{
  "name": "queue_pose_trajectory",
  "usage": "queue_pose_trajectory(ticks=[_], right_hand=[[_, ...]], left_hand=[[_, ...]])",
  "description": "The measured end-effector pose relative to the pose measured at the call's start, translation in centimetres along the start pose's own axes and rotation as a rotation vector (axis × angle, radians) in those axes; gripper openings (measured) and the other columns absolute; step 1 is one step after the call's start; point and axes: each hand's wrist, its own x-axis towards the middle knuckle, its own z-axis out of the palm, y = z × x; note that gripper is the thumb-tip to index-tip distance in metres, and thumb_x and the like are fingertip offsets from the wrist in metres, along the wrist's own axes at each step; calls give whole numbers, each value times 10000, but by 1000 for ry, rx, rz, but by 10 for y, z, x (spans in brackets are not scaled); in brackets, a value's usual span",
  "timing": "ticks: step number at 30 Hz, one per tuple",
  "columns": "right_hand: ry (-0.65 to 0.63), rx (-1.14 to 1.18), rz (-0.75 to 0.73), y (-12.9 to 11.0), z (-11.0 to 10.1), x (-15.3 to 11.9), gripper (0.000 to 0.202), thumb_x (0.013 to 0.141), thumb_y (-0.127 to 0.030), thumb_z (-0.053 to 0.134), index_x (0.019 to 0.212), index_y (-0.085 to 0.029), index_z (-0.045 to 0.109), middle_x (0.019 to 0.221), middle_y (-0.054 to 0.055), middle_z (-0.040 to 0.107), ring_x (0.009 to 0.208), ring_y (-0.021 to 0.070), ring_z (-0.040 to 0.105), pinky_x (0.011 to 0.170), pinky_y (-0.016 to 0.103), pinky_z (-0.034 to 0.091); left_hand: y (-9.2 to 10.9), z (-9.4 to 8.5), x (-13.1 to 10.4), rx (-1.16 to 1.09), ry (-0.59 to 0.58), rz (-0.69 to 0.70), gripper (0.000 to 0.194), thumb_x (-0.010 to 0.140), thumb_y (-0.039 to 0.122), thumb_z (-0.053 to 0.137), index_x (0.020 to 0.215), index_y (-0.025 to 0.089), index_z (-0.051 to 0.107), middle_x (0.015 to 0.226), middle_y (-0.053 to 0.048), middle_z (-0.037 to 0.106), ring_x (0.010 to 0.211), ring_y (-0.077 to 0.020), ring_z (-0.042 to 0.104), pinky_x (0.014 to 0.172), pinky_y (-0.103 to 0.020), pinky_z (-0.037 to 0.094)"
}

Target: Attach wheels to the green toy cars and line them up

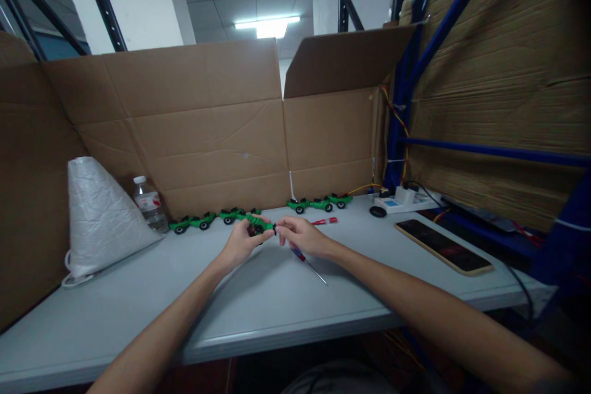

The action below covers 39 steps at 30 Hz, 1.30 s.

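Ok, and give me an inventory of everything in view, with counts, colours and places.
Held toy car: 1, green, in left hand
Other toy cars: several, overlapping, green, table's back
Screwdriver: 1, red-and-blue handle, below right hand
Red tool: 1, red, behind right hand, partly hidden
Phone: 1, black, gold edge, table's right
Power strip: 1, white, back right
Disc: 1, black, by power strip
Bottle: 1, clear, back left
Bag: 1, silvery, left
Table: 1, pale grey, under these
Cardboard: several panels, brown, around table
Frame: 1, blue, right
Wires: several, yellow, red, black, right
Ceiling light: 1, white, overhead
Left hand: 1, bare, centre
Right hand: 1, bare, at held car's end
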Motion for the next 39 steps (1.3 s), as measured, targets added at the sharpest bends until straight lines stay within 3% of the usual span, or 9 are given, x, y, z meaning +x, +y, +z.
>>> queue_pose_trajectory(ticks=[4, 8, 10, 17, 23, 27, 30, 39], right_hand=[[-2, -72, 1, -3, -1, -1, 440, 1050, -559, 442, 868, -195, 611, 716, 11, 658, 526, 117, 481, 513, 244, 377], [100, -31, -52, -5, -1, -2, 282, 1021, -514, 541, 1064, -237, 566, 871, -10, 650, 555, 107, 522, 510, 236, 402], [89, 4, -60, -4, 0, -2, 266, 1010, -503, 562, 1095, -251, 553, 888, -20, 625, 554, 106, 534, 503, 240, 412], [38, -55, -61, 2, -1, -1, 386, 921, -464, 696, 1193, -218, 574, 957, 7, 654, 586, 103, 539, 509, 240, 386], [-13, -133, -66, -4, -1, -3, 367, 1030, -523, 518, 932, -190, 639, 730, -11, 616, 601, 124, 510, 579, 252, 373], [61, -183, -112, -9, 0, -5, 304, 1000, -481, 596, 1166, -226, 596, 899, -7, 655, 618, 119, 531, 584, 246, 381], [46, -224, -136, -12, -2, -6, 387, 952, -416, 679, 1269, -248, 533, 1003, -2, 666, 604, 106, 543, 591, 244, 393], [-14, -288, -130, -15, -7, -6, 297, 967, -450, 667, 1124, -203, 620, 855, -9, 660, 637, 131, 561, 592, 247, 390]], left_hand=[[3, 3, -2, -10, -38, -5, 462, 771, 460, 875, 1070, 154, 702, 976, -72, 733, 867, -200, 658, 790, -310, 503], [5, 4, -3, -60, -54, -31, 472, 758, 463, 885, 1063, 151, 703, 967, -74, 735, 856, -199, 660, 782, -312, 507], [7, 3, -3, -81, -37, -61, 498, 745, 482, 891, 1065, 150, 703, 920, -62, 728, 813, -189, 652, 741, -299, 497], [10, 1, -2, -94, 4, -98, 539, 699, 522, 907, 1032, 147, 709, 858, -34, 701, 750, -165, 618, 685, -280, 468], [10, -1, -2, -75, -18, -86, 551, 717, 520, 901, 1065, 141, 705, 898, -49, 716, 776, -172, 635, 704, -282, 473], [12, -1, -3, -113, -19, -99, 549, 744, 519, 885, 1095, 143, 694, 873, -44, 714, 779, -173, 640, 698, -275, 468], [14, 0, -4, -122, -15, -116, 546, 747, 516, 884, 1095, 142, 692, 857, -39, 712, 775, -175, 643, 709, -278, 470], [13, -1, -5, -108, -94, -134, 526, 777, 517, 862, 1092, 132, 688, 852, -49, 720, 791, -190, 654, 729, -291, 466]])
